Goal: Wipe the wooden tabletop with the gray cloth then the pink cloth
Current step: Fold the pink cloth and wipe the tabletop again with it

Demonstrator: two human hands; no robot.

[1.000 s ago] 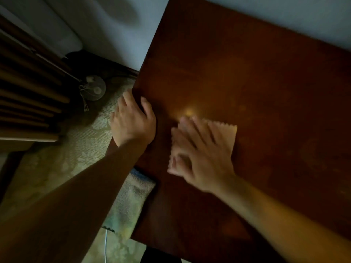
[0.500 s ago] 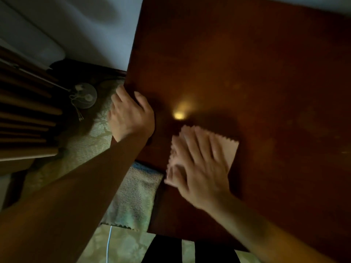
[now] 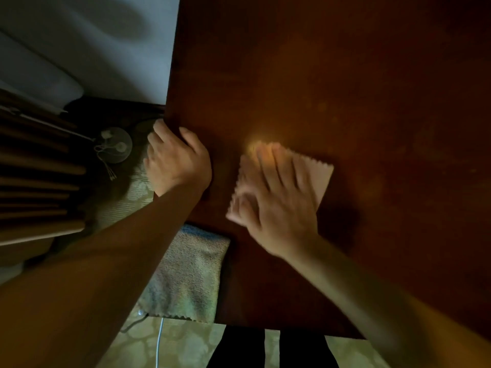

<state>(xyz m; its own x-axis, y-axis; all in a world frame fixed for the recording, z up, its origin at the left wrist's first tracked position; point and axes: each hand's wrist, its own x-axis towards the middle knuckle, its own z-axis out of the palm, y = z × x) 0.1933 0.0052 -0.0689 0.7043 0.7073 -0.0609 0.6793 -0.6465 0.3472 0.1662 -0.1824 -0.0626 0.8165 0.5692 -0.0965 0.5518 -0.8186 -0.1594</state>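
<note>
Tabletop wiping looks to be on its second cloth. Nearest me, the gray cloth lies off the surface, on the patterned floor covering against its near left edge, with nobody touching it. I take that to mean the gray pass is done. A step farther in, the right hand lies flat on the pink cloth, fingers spread and straight, pressing it to the wood near the left side. The hand is blurred, so it seems to be mid-stroke. Level with it, the left hand curls over the left edge of the surface, gripping it as a brace. Beyond them the wood stretches bare and dark to the far edge. The next move calls for carrying the pink cloth outward under steady flat pressure, across the far and right stretches.
</note>
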